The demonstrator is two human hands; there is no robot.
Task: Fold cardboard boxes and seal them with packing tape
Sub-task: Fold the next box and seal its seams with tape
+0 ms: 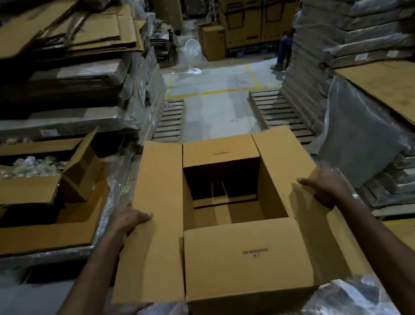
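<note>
**Both hands hold the side flaps of an open brown corrugated cardboard box [226, 213] standing just in front of the person.**

The left hand [131, 219] pinches the outer edge of the left long flap [162, 220], thumb on top; the right hand [321, 189] grips the right long flap [293, 167] likewise. Best to fold the near short flap [245, 258] and far short flap [219, 150] in first, then lower both long flaps so their edges meet squarely. Count: one box, four open flaps, one second open brown carton [13, 187] at left; no tape visible.
</note>
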